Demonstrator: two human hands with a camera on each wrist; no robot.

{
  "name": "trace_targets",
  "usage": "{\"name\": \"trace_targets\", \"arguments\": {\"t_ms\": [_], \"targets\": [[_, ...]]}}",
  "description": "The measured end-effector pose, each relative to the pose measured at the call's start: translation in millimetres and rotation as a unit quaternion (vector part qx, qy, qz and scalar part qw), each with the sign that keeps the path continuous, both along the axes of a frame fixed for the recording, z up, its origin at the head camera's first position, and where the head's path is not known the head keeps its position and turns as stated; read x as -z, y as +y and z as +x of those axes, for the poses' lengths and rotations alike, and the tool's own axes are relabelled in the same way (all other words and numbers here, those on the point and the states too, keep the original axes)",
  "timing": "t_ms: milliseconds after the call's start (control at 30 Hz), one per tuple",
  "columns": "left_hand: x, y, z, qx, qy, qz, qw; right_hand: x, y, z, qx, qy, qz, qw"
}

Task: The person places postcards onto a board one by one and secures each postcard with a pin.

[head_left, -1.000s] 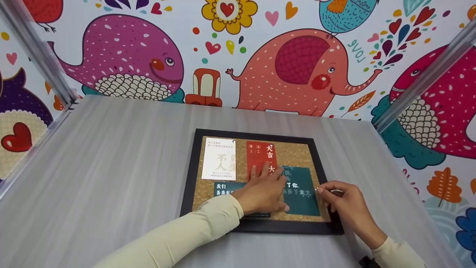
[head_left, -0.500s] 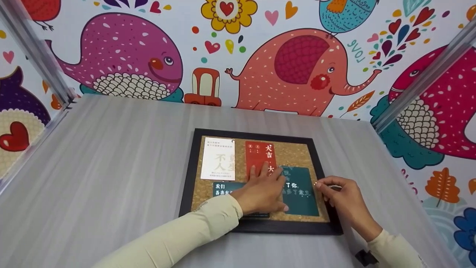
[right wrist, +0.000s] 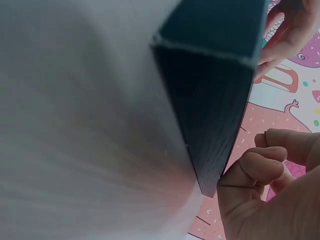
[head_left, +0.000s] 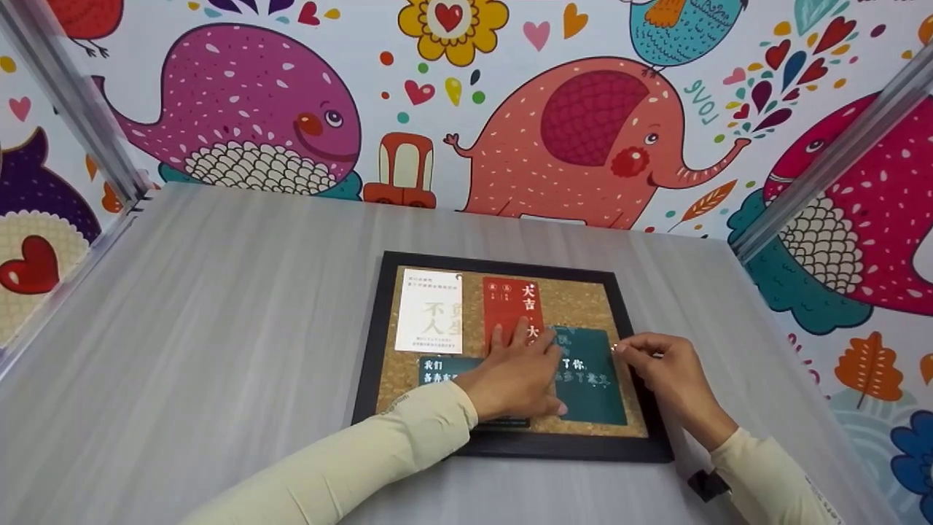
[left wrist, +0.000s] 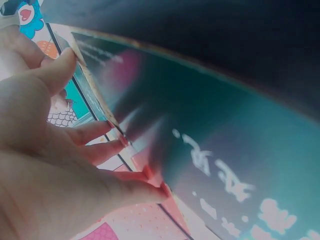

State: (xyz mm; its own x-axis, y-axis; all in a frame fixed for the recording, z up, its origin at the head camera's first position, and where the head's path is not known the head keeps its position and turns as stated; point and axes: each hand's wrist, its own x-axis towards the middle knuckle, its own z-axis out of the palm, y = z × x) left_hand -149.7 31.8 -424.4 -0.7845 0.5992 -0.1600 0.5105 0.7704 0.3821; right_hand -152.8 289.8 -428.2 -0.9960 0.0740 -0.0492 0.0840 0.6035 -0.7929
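A black-framed cork board [head_left: 583, 295] lies on the table. My left hand [head_left: 510, 375] rests on it with fingers spread, touching the red card [head_left: 503, 302] and the right-hand green card [head_left: 594, 401]. In the left wrist view, the left fingers [left wrist: 102, 150] reach across the board's surface. My right hand [head_left: 670, 372] is at the board's right edge, beside that green card. Its thumb and forefinger pinch a tiny shiny pushpin [head_left: 614, 348], mostly hidden by the fingertips. The right wrist view shows the curled right hand [right wrist: 270, 185] by the black frame.
A white card [head_left: 430, 313] is at the board's upper left. Another green card [head_left: 441, 368] lies below it, partly under the left forearm. The grey table [head_left: 240, 328] extends around the board, and a patterned wall [head_left: 583, 146] stands behind it.
My right hand has moved a little up along the board's right side, carrying the pushpin toward the green card's upper right. The left hand has stayed in place.
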Motion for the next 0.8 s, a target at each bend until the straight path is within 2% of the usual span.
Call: {"name": "trace_targets", "arguments": {"t_ms": [267, 567, 800], "targets": [[-1.4, 0.3, 0.3, -0.004, -0.007, -0.001, 1.0, 1.2, 3, -8.9, -0.01, -0.014, -0.026, 0.9995], [-0.3, 0.0, 0.0, -0.004, -0.001, -0.001, 1.0, 1.2, 0, -20.0, -0.003, -0.026, 0.002, 0.9997], [-0.5, 0.1, -1.1, -0.003, 0.001, -0.002, 1.0, -0.9, -6, -27.8, -0.026, -0.016, 0.017, 0.9994]]}}
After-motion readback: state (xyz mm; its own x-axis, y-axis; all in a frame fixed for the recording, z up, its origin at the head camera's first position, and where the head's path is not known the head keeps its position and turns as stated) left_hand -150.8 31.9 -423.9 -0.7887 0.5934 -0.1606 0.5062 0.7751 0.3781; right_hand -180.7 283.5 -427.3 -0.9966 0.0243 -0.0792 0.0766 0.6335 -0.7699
